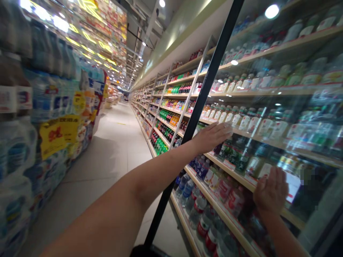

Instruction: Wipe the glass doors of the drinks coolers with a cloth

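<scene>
Across the dark door frame (210,76) reaches my left arm, and my left hand (213,136) is flat with its fingers stretched out in front of the glass door (284,96). Whether its fingers press on the glass I cannot tell. Lower on the right, my right hand (270,191) is raised with its fingers pointing up, dim and slightly blurred. It shows in front of the shelves and holds nothing visible. Rows of bottles with white labels (243,119) stand behind the glass, just past my left fingertips.
Long drink shelves (174,96) run away along the right wall. On the left rise stacked packs of bottles (57,96) with a yellow sign (57,135). A pale tiled aisle floor (118,139) lies between. Reflections and bright spots cover parts of the glass.
</scene>
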Demonstrator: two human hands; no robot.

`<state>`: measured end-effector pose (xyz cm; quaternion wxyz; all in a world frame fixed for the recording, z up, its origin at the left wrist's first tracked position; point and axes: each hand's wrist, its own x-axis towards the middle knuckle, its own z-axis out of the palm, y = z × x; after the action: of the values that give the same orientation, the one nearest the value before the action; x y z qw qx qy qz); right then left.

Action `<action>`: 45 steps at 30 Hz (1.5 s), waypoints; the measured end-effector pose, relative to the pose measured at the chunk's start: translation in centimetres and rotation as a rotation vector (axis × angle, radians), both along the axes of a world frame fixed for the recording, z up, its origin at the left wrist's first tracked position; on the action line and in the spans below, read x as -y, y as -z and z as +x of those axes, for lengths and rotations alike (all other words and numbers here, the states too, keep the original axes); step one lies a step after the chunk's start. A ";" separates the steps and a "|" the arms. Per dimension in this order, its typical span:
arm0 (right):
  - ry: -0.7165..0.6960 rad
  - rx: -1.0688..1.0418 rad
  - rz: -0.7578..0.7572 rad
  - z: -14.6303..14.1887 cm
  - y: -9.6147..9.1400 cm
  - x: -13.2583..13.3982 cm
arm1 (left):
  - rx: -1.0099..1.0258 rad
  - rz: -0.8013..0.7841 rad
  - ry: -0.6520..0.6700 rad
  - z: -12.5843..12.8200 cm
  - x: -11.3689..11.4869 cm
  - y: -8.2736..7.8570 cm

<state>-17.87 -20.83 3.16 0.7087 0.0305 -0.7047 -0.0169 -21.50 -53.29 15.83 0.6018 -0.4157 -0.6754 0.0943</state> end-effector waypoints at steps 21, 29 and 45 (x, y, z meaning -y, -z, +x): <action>-0.069 -0.058 -0.044 0.5 -0.1 1.6 | -0.023 -0.224 0.022 1.9 -0.2 4.0; -0.276 0.065 0.624 1.6 -3.2 11.6 | 0.228 -0.033 0.213 1.4 -1.2 4.7; -0.322 0.090 0.762 1.1 -5.6 13.3 | 0.325 0.322 0.120 3.0 0.7 4.6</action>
<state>-16.75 -34.15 8.74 0.6087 0.4011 -0.6646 -0.1639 -18.49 -54.02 11.22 0.5481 -0.3637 -0.7438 -0.1190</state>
